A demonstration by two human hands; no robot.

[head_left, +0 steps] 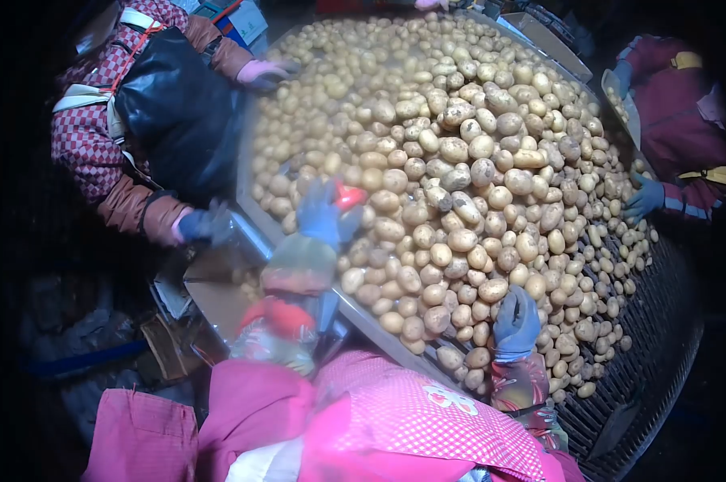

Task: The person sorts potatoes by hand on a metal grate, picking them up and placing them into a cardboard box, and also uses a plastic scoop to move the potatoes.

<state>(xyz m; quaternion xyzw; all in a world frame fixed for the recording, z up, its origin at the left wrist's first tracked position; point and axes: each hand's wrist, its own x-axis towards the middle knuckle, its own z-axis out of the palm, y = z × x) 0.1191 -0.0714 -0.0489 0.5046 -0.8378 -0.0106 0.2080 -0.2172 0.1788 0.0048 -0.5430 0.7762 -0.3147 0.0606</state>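
Observation:
A big heap of potatoes [479,173], some with dark soil on them, lies in front of me on a metal-edged table. My left hand [323,215], in a blue-grey glove and blurred, is over the near left edge of the heap. Its fingers close on a small red object [349,197] whose kind I cannot make out. Among the potatoes at the near right rests my right hand [516,323], also gloved in blue-grey. Its fingers are bent with a gap between them, and nothing shows in it.
A metal rim [391,341] runs between me and the heap. Dark slatted grating [636,361] shows at the right. An open cardboard box [222,289] is below my left arm. One person in a dark apron [182,108] stands at left, another in maroon [676,120] at right.

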